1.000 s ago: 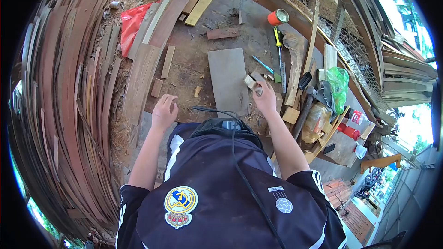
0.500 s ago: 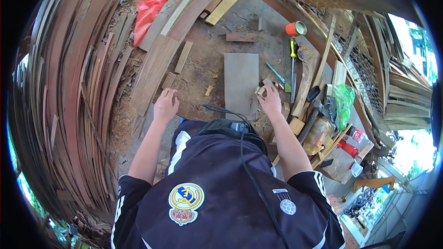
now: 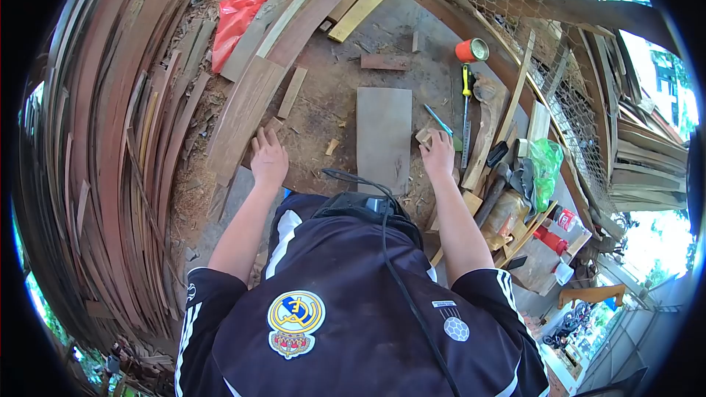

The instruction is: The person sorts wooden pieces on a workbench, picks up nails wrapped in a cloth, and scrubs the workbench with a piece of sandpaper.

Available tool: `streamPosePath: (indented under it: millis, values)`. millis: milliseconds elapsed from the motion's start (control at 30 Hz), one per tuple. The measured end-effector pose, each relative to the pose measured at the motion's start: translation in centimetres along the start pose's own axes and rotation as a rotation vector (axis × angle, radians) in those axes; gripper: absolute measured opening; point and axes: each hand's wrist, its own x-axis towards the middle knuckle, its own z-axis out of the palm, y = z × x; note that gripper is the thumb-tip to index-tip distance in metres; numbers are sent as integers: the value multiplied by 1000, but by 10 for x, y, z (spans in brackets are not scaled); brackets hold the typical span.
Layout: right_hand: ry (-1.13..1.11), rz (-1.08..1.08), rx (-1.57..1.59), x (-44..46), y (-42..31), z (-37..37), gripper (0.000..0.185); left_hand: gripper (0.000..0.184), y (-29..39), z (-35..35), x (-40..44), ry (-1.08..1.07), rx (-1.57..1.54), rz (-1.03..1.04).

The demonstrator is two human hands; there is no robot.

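My left hand [image 3: 269,161] is at the left of the work surface, fingers stretched out beside a small wood offcut [image 3: 274,125]. The fingertips reach the offcut and partly cover it; I cannot tell if they touch it. On the other side, my right hand [image 3: 440,156] has thumb and fingers closed at a small wooden block [image 3: 423,136]. Between my hands a flat grey-brown board [image 3: 384,132] lies lengthwise. A blue pen [image 3: 438,119] rests just beyond my right fingertips, and a yellow-handled screwdriver [image 3: 466,82] lies to its right.
An orange-red tin [image 3: 471,50] stands at the back right. A reddish wood strip [image 3: 384,62] and a thin stick [image 3: 293,92] lie ahead. Long planks [image 3: 246,110] border the left. A green plastic bag [image 3: 545,169] and a clouded jar [image 3: 507,222] crowd the right.
My left hand has moved slightly forward and its fingers have straightened over the offcut. My right hand has shifted forward and right with its small block, towards the pen.
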Motion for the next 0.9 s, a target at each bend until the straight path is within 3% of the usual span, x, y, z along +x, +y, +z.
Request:
streamPosePath:
  millis: [100,367,467,700,900]
  values:
    - [-7,94,101,-1,-1,5,53,49,7,-15,12,-245,-55,-36]
    - [-80,95,108,16,16,2,46,50,25,-17,21,69,-527,57]
    - [37,21,169,39,7,-10,42,49,34,-20,40,135,-603,77]
    - [80,-326,209,128,-88,-62,46,40,44,-4,84,119,-273,99]
    - [19,-468,39,182,-132,-36,47,31,50,14,99,156,-37,51]
